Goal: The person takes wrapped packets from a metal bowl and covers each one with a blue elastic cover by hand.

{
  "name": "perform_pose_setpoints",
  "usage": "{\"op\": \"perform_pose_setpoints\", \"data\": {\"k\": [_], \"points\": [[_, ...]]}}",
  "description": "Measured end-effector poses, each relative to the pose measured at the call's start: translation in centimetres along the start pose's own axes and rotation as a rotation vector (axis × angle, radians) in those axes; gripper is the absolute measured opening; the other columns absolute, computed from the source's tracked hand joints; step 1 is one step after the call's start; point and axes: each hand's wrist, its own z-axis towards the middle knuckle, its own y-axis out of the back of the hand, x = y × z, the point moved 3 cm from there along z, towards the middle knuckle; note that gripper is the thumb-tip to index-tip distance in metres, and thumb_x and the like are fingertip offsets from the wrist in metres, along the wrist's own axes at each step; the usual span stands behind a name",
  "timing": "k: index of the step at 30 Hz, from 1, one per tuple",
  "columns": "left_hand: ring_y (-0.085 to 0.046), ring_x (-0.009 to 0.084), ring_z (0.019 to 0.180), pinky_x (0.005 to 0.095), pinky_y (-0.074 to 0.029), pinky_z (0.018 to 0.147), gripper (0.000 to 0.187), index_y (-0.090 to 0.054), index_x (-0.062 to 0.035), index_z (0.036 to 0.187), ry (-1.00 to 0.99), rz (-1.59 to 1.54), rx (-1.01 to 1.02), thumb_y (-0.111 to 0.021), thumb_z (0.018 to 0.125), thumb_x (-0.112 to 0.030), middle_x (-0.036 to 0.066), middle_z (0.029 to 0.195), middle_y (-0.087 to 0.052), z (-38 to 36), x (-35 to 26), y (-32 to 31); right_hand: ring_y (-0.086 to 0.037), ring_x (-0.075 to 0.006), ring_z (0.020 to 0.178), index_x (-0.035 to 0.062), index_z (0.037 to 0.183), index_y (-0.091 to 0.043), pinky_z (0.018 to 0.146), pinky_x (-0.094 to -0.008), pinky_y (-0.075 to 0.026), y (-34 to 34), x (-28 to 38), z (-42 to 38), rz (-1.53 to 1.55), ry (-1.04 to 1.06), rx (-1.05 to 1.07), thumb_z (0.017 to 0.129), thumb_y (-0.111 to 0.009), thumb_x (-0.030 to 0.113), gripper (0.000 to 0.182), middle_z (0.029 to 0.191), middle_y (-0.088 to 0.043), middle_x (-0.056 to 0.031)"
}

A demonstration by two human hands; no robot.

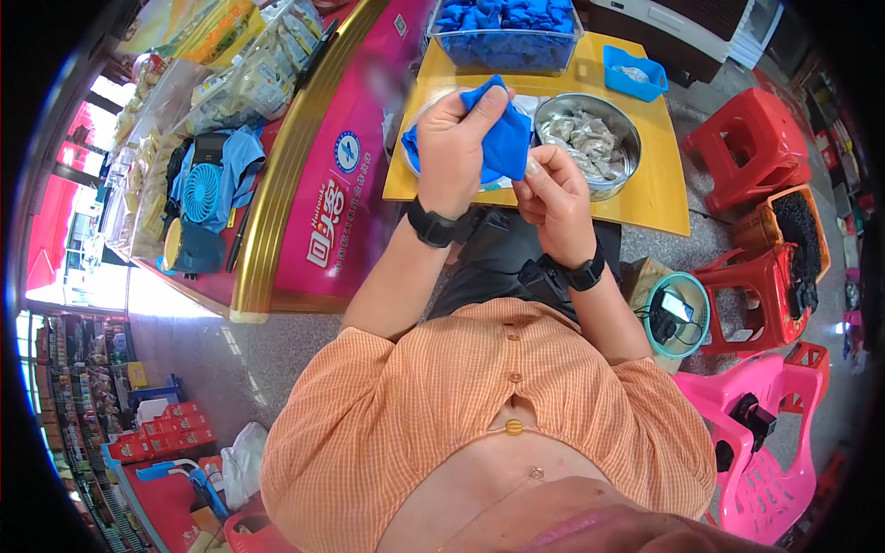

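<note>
A piece of blue cloth [505, 143] is held up over the yellow table, its folds partly covered by fingers. My left hand [454, 147] is closed around its upper left part, the thumb pressed on top. At the lower right corner, my right hand [560, 198] pinches the fabric between thumb and fingertips. Just beyond my right hand stands a round metal bowl [631, 138] of small clear-wrapped packets [585, 138]. Beneath the cloth, more blue fabric and a pale round rim show in part. Both wrists wear black straps.
At the table's [659, 198] far side is a clear bin [507, 44] of blue cloth bundles, with a small blue basket [636, 74] to its right. A pink counter [336, 184] borders the left. Red stools [751, 147] and a turquoise bin [678, 313] stand at right.
</note>
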Motion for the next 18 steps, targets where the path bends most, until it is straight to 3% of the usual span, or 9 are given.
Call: {"op": "perform_pose_setpoints", "data": {"k": [12,18], "points": [[-0.061,0.0065,0.075,0.0215,-0.049,0.066,0.018,-0.07,-0.0014,0.099,-0.12,-0.018,-0.045,-0.067,0.091,-0.018,0.003,0.09,-0.069,-3.4,-2.8,-2.6,-0.035,-0.0032,0.049,0.0092,0.098,-0.053,0.043,-0.0188,-0.025,-2.0,1.3,-2.2,0.086,0.101,0.037,0.097,-0.056,0.019,0.01,0.07,-0.052,0.001],[-0.063,0.0069,0.073,0.0202,-0.05,0.063,0.02,-0.07,-0.0006,0.1,-0.127,0.105,0.038,-0.066,0.092,-0.019,0.003,0.09,-0.069,-2.6,-4.4,-2.5,-0.037,-0.0025,0.052,0.0079,0.099,-0.053,0.045,-0.0187,-0.026,-1.3,3.3,-1.7,0.007,0.116,0.09,0.097,-0.057,0.018,0.011,0.071,-0.052,0.0016]]}}
